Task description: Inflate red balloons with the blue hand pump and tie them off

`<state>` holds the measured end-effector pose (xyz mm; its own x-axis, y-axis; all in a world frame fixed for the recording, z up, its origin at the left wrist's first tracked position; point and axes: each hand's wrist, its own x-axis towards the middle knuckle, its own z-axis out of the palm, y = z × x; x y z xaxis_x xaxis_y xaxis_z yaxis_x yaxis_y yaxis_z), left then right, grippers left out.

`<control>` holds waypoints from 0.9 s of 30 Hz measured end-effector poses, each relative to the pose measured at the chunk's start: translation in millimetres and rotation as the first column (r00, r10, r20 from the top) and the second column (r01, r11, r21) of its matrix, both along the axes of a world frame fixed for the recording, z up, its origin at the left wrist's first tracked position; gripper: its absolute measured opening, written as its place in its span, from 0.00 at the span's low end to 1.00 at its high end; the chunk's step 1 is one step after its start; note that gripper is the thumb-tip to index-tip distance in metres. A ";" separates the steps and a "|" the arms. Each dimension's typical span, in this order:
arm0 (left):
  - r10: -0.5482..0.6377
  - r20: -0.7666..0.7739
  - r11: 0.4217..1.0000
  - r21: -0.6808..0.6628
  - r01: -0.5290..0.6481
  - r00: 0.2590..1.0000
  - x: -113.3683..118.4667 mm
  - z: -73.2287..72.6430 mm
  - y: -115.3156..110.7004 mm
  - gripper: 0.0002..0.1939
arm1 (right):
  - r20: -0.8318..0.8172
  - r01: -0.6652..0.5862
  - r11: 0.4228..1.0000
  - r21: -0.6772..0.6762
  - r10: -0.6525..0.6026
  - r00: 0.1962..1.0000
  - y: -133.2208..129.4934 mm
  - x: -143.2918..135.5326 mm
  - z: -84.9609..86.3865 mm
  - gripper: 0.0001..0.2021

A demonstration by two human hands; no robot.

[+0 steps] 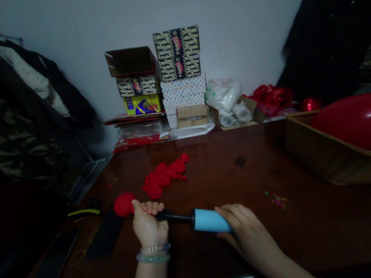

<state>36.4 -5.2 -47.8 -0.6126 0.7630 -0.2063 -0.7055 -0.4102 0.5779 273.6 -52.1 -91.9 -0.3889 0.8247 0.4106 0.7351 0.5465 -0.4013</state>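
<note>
A hand balloon pump with a light blue barrel (209,219) and a black shaft lies crosswise above the table's front part. My right hand (248,231) is closed around the right end of the barrel. My left hand (149,224), wearing a jade bangle and a beaded bracelet, is closed at the pump's black left end. A small, round, partly filled red balloon (124,205) sticks out to the left of that fist. The balloon's neck is hidden in my fingers. Beyond my hands lies a heap of limp red balloons (163,177).
At right, a woven basket (341,164) holds a large red balloon (369,121). Small coloured bands (279,200) and a dark coil (240,162) lie on the table (214,177). Dark flat phone-like objects (47,273) rest at left. Stacked boxes (179,58) stand against the wall.
</note>
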 end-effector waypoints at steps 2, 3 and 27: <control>0.003 0.001 1.000 0.008 -0.003 1.000 0.9 -2.8 0.7 0.20 | 0.011 0.006 1.000 0.005 -0.006 1.000 -1.7 -0.1 -2.9 0.28; 0.003 0.000 1.000 0.010 -0.003 1.000 2.7 -4.2 0.8 0.20 | 0.014 0.007 1.000 0.008 -0.007 1.000 -2.9 -0.5 -4.8 0.27; -0.103 0.008 0.995 0.016 0.103 0.995 7.2 5.4 -5.0 0.19 | 0.056 -0.033 0.994 -0.106 0.039 0.998 -12.8 -9.8 3.3 0.28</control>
<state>43.6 -10.1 -42.3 -0.5283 0.8253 -0.1995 -0.7499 -0.3434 0.5655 263.8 -64.9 -88.6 -0.4399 0.8469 0.2987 0.7390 0.5304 -0.4153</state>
